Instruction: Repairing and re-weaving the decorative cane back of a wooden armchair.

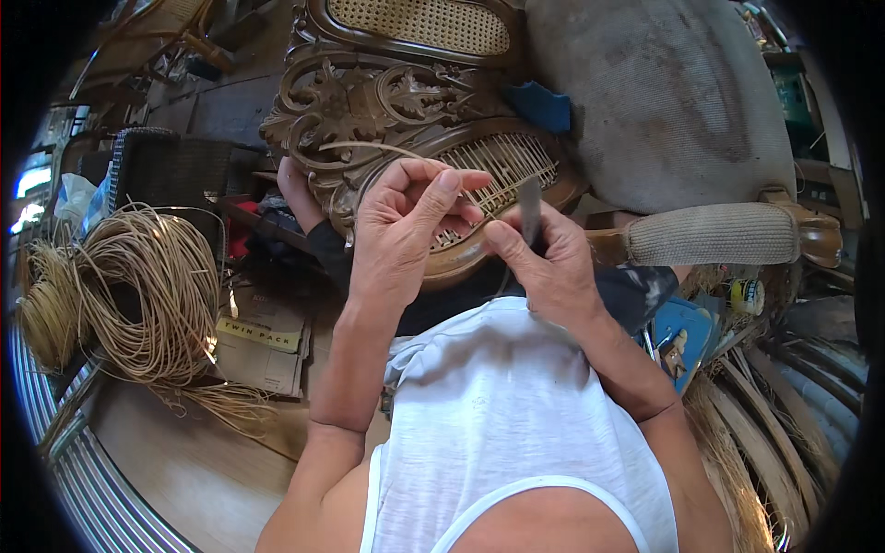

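Observation:
My left hand (398, 226) is raised over a carved wooden chair frame (346, 101), its thumb and fingers closed on a thin cane strand (373, 146). The strand's free end arcs out to the left above the carving. In my right hand (560, 267) a flat grey blade (530, 210), apparently a knife, points upward; its handle is hidden in the grip. Both hands are close together, just above the frame's lower oval opening. That oval is strung with parallel cane strands (505, 158), partly covered by my fingers. A finished woven cane panel (419, 23) fills the farther oval.
A large coil of cane (152, 290) lies at the left, beside cardboard (263, 346). A worn padded seat (659, 101) and padded armrest (710, 233) stand at the right. Below them are a blue tray (684, 334) with tools and strips of cane (761, 433).

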Action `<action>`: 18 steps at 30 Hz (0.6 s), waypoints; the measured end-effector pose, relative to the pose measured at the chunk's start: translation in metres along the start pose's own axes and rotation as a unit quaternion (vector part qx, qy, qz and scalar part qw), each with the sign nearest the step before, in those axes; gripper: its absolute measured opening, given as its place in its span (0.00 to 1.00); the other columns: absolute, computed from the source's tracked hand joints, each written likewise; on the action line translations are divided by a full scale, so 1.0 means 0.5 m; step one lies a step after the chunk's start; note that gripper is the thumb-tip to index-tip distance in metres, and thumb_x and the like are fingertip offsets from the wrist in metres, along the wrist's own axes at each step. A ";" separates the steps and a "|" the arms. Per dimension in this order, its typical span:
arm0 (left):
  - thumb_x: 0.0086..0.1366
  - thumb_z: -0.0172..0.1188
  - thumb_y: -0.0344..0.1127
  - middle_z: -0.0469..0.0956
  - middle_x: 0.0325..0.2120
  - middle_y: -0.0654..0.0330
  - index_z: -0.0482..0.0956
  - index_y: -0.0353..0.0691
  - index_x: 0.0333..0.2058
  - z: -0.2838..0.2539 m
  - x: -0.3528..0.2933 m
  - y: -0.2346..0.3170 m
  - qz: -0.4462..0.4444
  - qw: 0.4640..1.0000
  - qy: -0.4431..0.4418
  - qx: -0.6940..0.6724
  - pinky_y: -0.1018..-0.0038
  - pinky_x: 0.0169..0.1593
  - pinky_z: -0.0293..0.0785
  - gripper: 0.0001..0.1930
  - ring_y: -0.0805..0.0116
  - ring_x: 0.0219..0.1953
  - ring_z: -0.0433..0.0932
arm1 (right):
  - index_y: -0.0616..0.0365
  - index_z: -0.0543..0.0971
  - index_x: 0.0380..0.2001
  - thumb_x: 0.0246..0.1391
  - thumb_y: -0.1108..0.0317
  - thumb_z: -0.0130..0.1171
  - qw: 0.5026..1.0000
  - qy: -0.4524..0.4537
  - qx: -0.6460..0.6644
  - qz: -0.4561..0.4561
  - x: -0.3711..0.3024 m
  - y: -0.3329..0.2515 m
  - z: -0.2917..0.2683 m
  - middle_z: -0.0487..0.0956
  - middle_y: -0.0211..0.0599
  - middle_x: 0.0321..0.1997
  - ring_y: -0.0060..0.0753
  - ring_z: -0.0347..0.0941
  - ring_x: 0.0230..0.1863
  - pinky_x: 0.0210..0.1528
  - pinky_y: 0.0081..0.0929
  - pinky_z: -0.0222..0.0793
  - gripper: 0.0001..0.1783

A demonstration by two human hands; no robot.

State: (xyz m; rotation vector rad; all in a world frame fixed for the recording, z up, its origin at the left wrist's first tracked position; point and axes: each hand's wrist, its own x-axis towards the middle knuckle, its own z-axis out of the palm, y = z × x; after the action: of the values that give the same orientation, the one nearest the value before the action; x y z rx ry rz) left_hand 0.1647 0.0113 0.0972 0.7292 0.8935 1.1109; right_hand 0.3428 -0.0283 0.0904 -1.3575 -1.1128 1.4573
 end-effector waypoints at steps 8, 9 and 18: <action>0.73 0.64 0.31 0.87 0.41 0.53 0.80 0.37 0.46 -0.130 0.007 0.063 0.133 0.983 0.124 0.035 0.79 0.40 0.82 0.07 0.73 0.35 0.84 | 0.59 0.83 0.37 0.64 0.71 0.67 0.969 -0.092 0.211 0.093 0.028 0.003 -0.032 0.74 0.23 0.19 0.11 0.64 0.16 0.17 0.15 0.54 0.04; 0.72 0.65 0.30 0.86 0.41 0.53 0.81 0.37 0.46 -0.142 0.001 0.068 0.137 0.981 0.128 0.057 0.78 0.40 0.82 0.07 0.73 0.35 0.84 | 0.59 0.83 0.37 0.64 0.71 0.67 0.962 -0.106 0.232 0.102 0.033 0.000 -0.032 0.74 0.23 0.19 0.11 0.64 0.16 0.17 0.15 0.54 0.04; 0.67 0.67 0.24 0.84 0.38 0.61 0.83 0.37 0.44 -0.136 -0.019 0.054 0.192 0.879 0.048 0.434 0.76 0.48 0.77 0.07 0.72 0.41 0.82 | 0.58 0.81 0.38 0.68 0.70 0.60 0.946 -0.128 0.274 0.117 0.059 -0.036 -0.093 0.69 0.23 0.14 0.13 0.58 0.12 0.17 0.18 0.54 0.05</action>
State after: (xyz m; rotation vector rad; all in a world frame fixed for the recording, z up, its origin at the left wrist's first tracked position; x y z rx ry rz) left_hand 0.0910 0.0137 0.0908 1.6610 1.3928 1.0682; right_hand 0.3874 0.0076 0.0992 -0.9414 -0.6278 1.9781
